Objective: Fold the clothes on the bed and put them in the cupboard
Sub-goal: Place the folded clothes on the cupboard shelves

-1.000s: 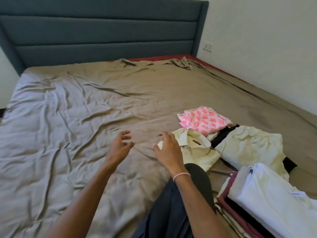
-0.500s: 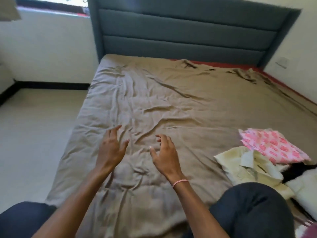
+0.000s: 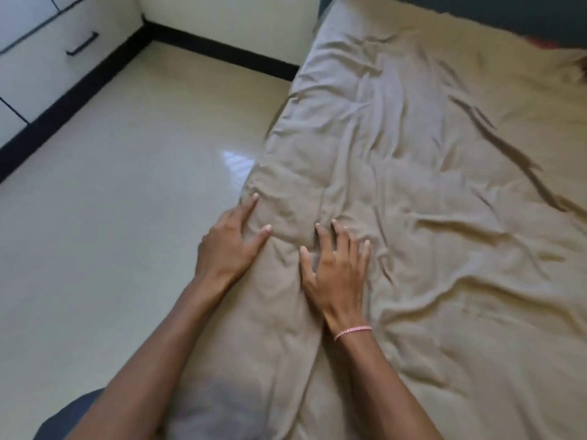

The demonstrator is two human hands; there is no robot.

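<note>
A wrinkled tan sheet covers the bed (image 3: 444, 192), which fills the right half of the view. My left hand (image 3: 230, 244) lies at the bed's left edge with its fingers spread and straight on the sheet. My right hand (image 3: 338, 269), a pink band on its wrist, rests flat on the sheet just to the right, fingers spread. Neither hand holds anything. No clothes are in view; the folded pile is out of frame to the right.
A glossy cream tiled floor (image 3: 120, 217) lies left of the bed. A white cupboard with drawers and a black handle (image 3: 47, 49) stands at the far left, with a black skirting along the wall. My dark-trousered knee (image 3: 66, 417) shows at the bottom left.
The view has swung left, off the folded clothes and onto the floor and cupboard. Both hands have moved left to the bed's edge and come down on the sheet.
</note>
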